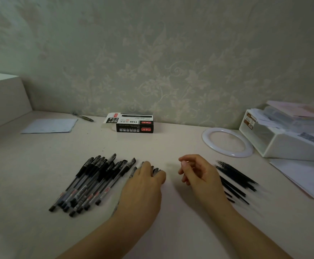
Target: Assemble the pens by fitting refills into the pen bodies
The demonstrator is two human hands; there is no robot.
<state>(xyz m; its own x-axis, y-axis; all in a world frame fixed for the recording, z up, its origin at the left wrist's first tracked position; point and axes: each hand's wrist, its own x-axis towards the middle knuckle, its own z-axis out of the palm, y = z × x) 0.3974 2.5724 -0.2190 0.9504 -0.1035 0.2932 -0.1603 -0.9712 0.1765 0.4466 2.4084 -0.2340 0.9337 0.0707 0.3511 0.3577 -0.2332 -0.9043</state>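
Where pens (89, 182) lie heaped, left hand (145, 182) atop one.

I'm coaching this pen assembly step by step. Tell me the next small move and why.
Probably close the left hand around one pen from the pile of pens and lift it. That hand already lies on pens at the pile's edge; the right hand hovers empty beside the refills.

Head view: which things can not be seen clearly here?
- Pens under the left hand: the hand covers them, so its grip is unclear.
- Refills: near ends hidden behind the right hand, blurred.
- Papers: cut off by the right edge.
- Pen box: small print unreadable.
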